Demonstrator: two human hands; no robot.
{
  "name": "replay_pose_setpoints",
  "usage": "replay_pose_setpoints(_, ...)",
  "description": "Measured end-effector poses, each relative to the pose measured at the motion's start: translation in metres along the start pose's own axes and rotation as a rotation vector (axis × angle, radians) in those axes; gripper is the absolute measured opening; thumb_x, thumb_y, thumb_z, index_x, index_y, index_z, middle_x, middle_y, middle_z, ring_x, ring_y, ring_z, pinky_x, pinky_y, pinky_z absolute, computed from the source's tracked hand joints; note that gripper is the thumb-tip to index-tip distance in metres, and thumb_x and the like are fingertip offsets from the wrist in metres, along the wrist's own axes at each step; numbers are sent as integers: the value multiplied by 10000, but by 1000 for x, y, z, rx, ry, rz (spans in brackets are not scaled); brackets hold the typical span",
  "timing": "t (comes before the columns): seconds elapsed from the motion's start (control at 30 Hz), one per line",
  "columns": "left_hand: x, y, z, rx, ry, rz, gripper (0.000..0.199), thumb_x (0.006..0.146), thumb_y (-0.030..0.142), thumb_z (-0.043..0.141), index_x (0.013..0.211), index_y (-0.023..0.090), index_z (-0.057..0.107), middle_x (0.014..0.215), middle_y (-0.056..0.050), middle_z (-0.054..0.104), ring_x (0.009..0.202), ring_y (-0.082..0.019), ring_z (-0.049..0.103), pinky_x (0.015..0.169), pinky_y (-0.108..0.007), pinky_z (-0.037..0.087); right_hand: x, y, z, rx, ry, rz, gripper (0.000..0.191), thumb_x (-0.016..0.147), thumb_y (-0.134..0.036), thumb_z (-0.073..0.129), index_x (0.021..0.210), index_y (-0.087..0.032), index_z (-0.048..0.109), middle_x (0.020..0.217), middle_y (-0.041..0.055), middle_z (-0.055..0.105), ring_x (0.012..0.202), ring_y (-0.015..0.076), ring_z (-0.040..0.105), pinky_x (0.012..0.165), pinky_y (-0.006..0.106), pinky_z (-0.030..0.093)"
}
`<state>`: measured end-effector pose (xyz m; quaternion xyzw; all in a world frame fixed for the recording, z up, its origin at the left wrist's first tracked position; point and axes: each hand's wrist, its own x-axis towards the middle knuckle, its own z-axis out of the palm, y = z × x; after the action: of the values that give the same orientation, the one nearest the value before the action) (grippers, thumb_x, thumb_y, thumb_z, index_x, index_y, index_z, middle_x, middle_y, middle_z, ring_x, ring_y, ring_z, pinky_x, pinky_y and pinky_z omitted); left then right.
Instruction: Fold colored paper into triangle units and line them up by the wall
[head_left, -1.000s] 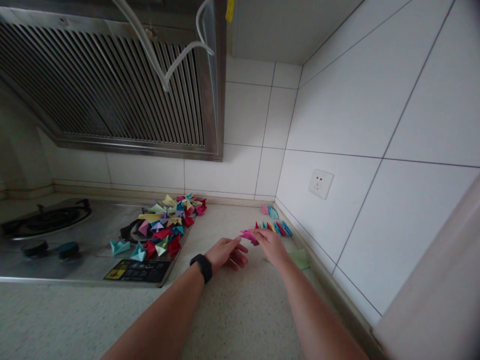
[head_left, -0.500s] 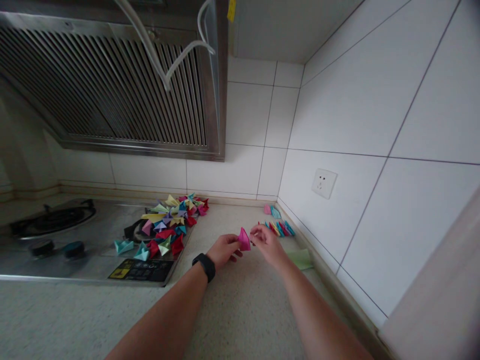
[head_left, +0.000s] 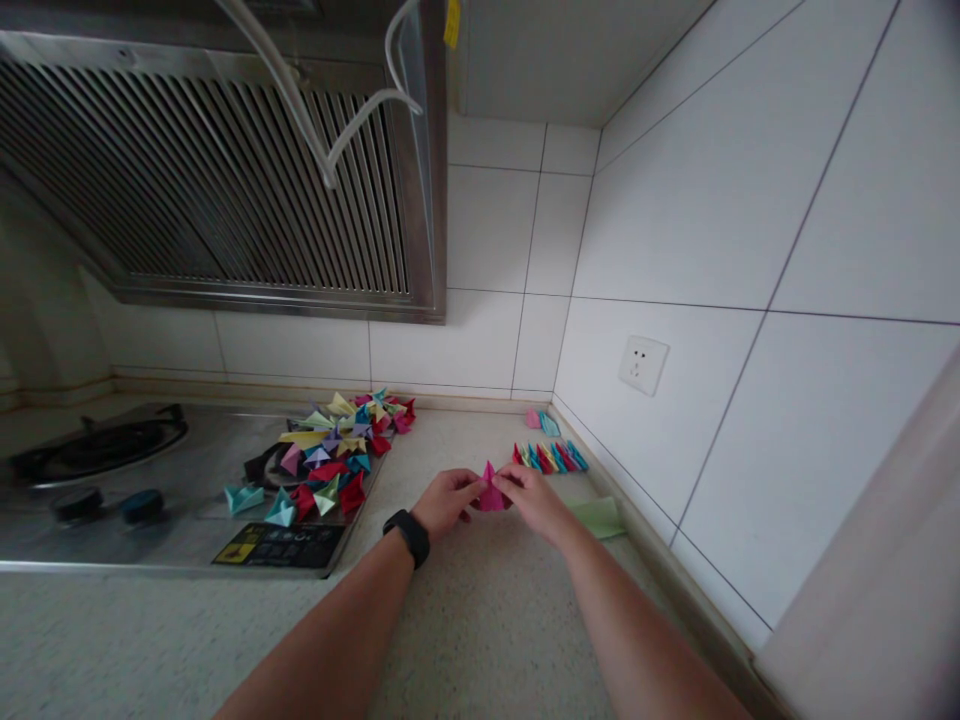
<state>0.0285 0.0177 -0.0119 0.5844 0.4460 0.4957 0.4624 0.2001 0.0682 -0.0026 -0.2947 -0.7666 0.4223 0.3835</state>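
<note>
A small magenta folded-paper piece [head_left: 491, 500] stands point-up between our two hands, above the pale speckled stone counter [head_left: 480, 630]. Our left hand [head_left: 445, 502], a black band [head_left: 409, 537] around its wrist, pinches the left side between thumb and fingers; our right hand [head_left: 528, 494] pinches the right side. Whether the paper's lower edge touches the counter, we cannot tell.

Just beyond our right fingers, a row of narrow folded papers in red, yellow and blue [head_left: 551, 458] limits room at that side; a pale green paper sheet [head_left: 601, 518] lies beside our right wrist, near the counter's right edge. Small pink and light-blue papers [head_left: 543, 422] sit at the back corner, close to the white tiled wall [head_left: 720, 220].

To our left, a strip of counter separates our hand from a heap of many-coloured folded-paper shapes [head_left: 337, 445], which spreads over the steel gas stove's [head_left: 176, 535] right edge. The counter's widest open stretch runs toward us, between our forearms. A slatted metal range hood [head_left: 262, 200] hangs above the stove, well clear of our hands.
</note>
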Motion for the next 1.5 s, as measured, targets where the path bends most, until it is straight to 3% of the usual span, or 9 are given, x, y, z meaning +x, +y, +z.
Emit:
replay_pose_setpoints(0.3, -2, 4, -2, -120, -94, 38, 434, 716, 546, 631, 767, 115, 613, 695, -26, 581, 627, -109, 542, 512, -199, 421, -4, -8, -1, 134, -5, 20, 309, 810, -450, 583, 737, -150, 599, 611, -22, 525, 565, 109, 462, 544, 220, 354)
replay_pose_setpoints(0.5, 0, 2, -2, -39, -21, 21, 418, 742, 533, 601, 762, 115, 607, 680, -28, 589, 577, -102, 522, 473, -196, 389, -1, 0, -2, 70, 11, 26, 292, 809, -443, 583, 737, -160, 599, 608, -21, 529, 556, 107, 472, 544, 222, 363)
replay_pose_setpoints(0.67, -4, 2, 1, -36, -123, -18, 426, 708, 493, 650, 923, 126, 638, 874, -80, 653, 694, -133, 581, 497, -199, 414, -1, 0, -1, 98, 24, 19, 283, 814, -442, 572, 766, -166, 613, 642, -9, 580, 560, 113, 497, 534, 226, 375)
replay_pose_setpoints(0.9, -4, 2, 3, 116, -158, -22, 429, 696, 500, 652, 858, 104, 674, 823, -99, 690, 611, -121, 581, 503, -203, 383, -4, -5, -1, 98, -59, 15, 289, 771, -427, 632, 812, -143, 670, 735, 26, 643, 645, 132, 543, 580, 229, 384)
replay_pose_setpoints(1.2, -7, 6, 2, 171, -164, 1, 392, 660, 472, 699, 809, 111, 729, 609, -2, 588, 497, -71, 404, 482, -199, 308, -3, -3, 1, 94, 71, 75, 323, 747, -447, 631, 718, -129, 671, 613, -5, 582, 576, 117, 487, 559, 234, 350)
replay_pose_setpoints(1.4, -9, 8, 5, 36, -185, 4, 417, 671, 481, 689, 860, 110, 714, 665, -7, 579, 534, -81, 411, 498, -201, 346, -3, -9, -1, 140, 125, 108, 328, 723, -457, 649, 762, -133, 686, 649, 7, 616, 609, 134, 516, 602, 251, 381)
replay_pose_setpoints(1.5, -9, 8, 7, 17, -263, -23, 471, 634, 471, 725, 934, 109, 699, 712, -18, 603, 560, -88, 445, 520, -205, 363, -4, -11, 2, 171, 110, 87, 322, 731, -452, 641, 733, -131, 669, 621, 0, 592, 581, 121, 495, 575, 243, 375)
